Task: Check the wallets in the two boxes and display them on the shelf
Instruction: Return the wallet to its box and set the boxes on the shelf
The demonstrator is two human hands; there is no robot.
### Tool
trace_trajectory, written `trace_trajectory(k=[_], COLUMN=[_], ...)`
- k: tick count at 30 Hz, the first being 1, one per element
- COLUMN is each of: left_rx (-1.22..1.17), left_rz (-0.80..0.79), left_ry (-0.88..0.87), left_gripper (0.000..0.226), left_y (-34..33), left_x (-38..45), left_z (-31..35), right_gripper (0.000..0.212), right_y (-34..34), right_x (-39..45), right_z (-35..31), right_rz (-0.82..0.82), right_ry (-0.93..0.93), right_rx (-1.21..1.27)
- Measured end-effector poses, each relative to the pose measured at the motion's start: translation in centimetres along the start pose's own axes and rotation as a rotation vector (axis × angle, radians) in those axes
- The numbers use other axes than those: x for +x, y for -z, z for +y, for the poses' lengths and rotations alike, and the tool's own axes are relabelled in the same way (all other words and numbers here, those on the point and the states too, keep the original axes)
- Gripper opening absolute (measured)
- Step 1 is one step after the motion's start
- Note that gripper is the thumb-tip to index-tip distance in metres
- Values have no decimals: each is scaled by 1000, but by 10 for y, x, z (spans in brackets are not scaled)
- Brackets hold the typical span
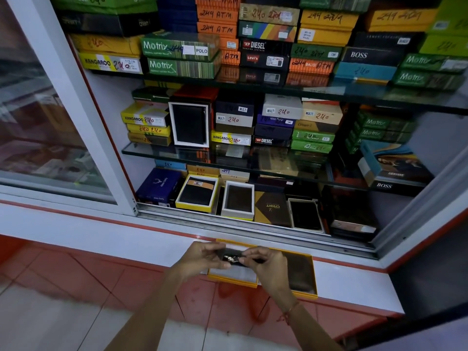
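Observation:
A dark wallet (231, 254) with a small metal piece on its edge is held between both hands above the white ledge. My left hand (202, 258) grips its left end and my right hand (266, 264) pinches its right end. Under the hands lie two open yellow-rimmed boxes: the left box (231, 279) shows a white lining, the right box (304, 274) holds a brown wallet. In the cabinet behind, the bottom shelf shows open boxes with wallets, one yellow-rimmed (197, 193) and one white-rimmed (238, 200).
The display cabinet has glass shelves (141, 150) stacked with many labelled wallet boxes. A sliding glass door (50, 110) stands shut at the left with its white frame (96, 122). The white ledge (354, 282) runs along the cabinet front above a tiled floor.

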State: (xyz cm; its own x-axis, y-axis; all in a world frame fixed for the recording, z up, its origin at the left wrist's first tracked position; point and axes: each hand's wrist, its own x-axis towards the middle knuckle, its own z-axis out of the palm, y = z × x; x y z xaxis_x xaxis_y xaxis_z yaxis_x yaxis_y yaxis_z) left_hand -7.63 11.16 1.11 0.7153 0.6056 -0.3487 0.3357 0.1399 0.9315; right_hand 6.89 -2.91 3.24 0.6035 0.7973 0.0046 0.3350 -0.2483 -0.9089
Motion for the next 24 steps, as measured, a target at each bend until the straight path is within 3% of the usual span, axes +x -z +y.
trace_trajectory(k=[3,7,10,13,16,19,24], left_rx=[183,528,418,413,369,328,358], left_rz=[101,188,214,252,253,381,445], left_ry=[2,-72,-14,16,68,96,126], left_gripper=[64,47,45,49,50,54,50], left_y=[-1,-5,-19,-19,-17,-20,-23], left_x=[6,12,10,6,5,6,-1], left_z=[-11,-21,-23,-25,-22,-20,-12], right_gripper=[12,19,22,19,29,35,27], right_y=[-15,-26,-31,-31,-25,-25,-13], right_x=[-3,-10,-17,-22,-15,-3,7], right_z=[11,21,26,33,37,33,18], right_rz=[32,-87,-174,-64,118,77,106], right_ry=[66,46,42,119,-69,-231,-484], right_rx=[-195,-485,-550,-544,-513,-550,-166])
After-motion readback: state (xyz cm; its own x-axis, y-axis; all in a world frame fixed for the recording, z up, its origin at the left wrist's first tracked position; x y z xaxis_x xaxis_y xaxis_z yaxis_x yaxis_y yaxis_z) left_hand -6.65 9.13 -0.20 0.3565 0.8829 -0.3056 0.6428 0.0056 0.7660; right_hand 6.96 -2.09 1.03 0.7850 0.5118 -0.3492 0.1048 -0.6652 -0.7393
